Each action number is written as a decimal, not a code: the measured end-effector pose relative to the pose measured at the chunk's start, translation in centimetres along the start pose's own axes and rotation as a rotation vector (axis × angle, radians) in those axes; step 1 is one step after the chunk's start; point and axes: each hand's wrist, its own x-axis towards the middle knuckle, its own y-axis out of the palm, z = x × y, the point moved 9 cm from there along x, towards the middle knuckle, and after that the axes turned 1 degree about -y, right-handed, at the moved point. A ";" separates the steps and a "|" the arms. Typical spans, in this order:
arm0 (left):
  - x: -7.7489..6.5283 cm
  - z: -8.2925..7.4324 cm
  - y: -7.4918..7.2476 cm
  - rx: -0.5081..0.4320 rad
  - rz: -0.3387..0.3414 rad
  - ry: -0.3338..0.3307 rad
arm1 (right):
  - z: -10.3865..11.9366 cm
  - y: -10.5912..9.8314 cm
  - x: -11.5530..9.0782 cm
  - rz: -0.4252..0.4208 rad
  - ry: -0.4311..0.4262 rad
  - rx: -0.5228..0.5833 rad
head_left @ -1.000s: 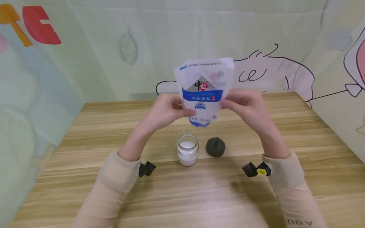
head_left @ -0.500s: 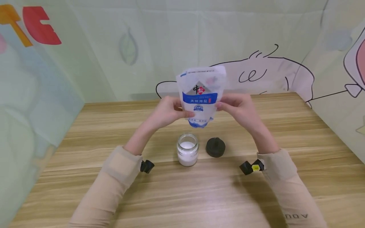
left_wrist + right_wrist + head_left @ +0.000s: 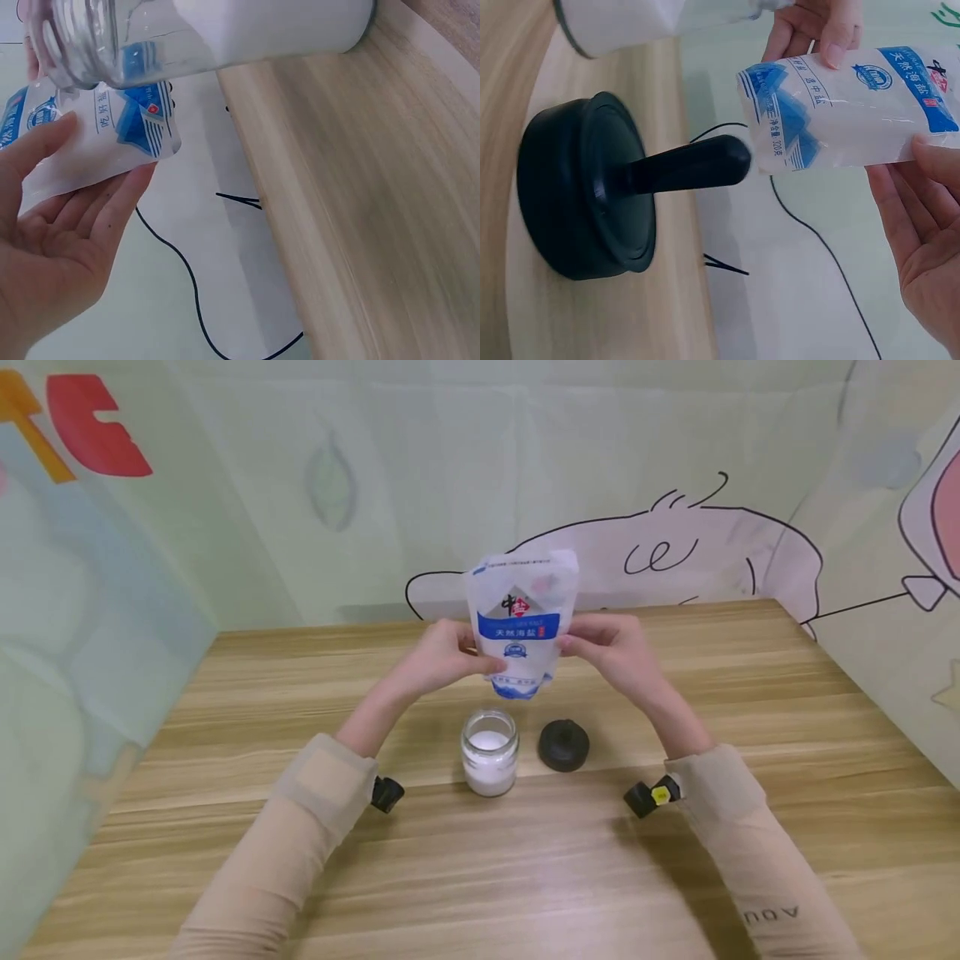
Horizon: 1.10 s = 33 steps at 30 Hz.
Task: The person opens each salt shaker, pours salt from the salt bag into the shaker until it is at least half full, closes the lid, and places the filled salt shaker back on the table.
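Observation:
A white and blue bag of sea salt (image 3: 517,652) is held upright above the table, behind the jar. My left hand (image 3: 444,656) pinches its left side, thumb on the front and fingers behind. At its right side my right hand (image 3: 611,647) pinches the edge the same way. In front of the bag stands an uncapped glass jar (image 3: 490,768), partly filled with white salt. Right of the jar lies a black lid (image 3: 564,746) with a knob on top. The right wrist view shows the lid's knob (image 3: 690,166) large and close, apart from the bag (image 3: 840,105).
The wooden table (image 3: 480,877) ends at a printed cloth backdrop (image 3: 420,485) behind and at both sides. Black wrist cameras (image 3: 387,794) are strapped at both cuffs.
The bag has come down toward the table and slightly left, its top now lower. Both hands still hold it; the right hand has moved left and inward. Jar and lid stay put.

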 end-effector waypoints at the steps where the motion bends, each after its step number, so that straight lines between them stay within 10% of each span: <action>1: 0.1 0.2 0.1 -0.010 0.007 -0.010 | -0.1 0.1 0.1 0.003 0.000 -0.005; 33: 1.6 4.3 1.4 -0.032 0.062 -0.185 | -4.3 2.3 0.9 0.034 0.112 0.023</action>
